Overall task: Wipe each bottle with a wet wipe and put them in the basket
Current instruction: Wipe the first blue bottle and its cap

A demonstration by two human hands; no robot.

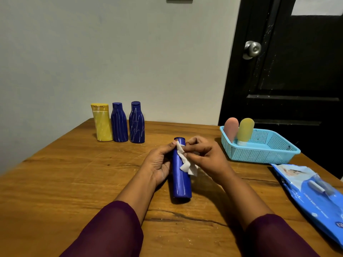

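Indoors, a scratched wooden table [74,182] with a dark crack along its near part stands against a pale wall [111,52]. A black door [297,80] with a round metal knob [252,49] stands behind the table's far right corner.

The long blue bottle [181,184] is at mid-table, lengthwise, cap pointing far and base pointing near. It casts a shadow under its base; whether the base touches the wood cannot be told. The left hand [159,164] grips the bottle's upper left side, fingers curled round it and thumb up by the cap. The right hand [206,156] pinches a crumpled white wet wipe [185,164] against the bottle just below the cap, and the wipe's loose end hangs down the right side.

Far left, near the wall edge, three upright bottles stand in a row just beside one another: a yellow bottle [102,125], a middle blue bottle [119,125] and a right blue bottle [136,123], all marked with pale streaks. Far right, a light blue basket [259,154] sits at the table's edge, with a pink tube [231,128] and a yellow tube [246,130] leaning in its left end; the rest of its floor is bare mesh. A blue wipes pack [311,193] lies flat along the right edge, near of the basket.

Bare wood runs between the hands and the basket.
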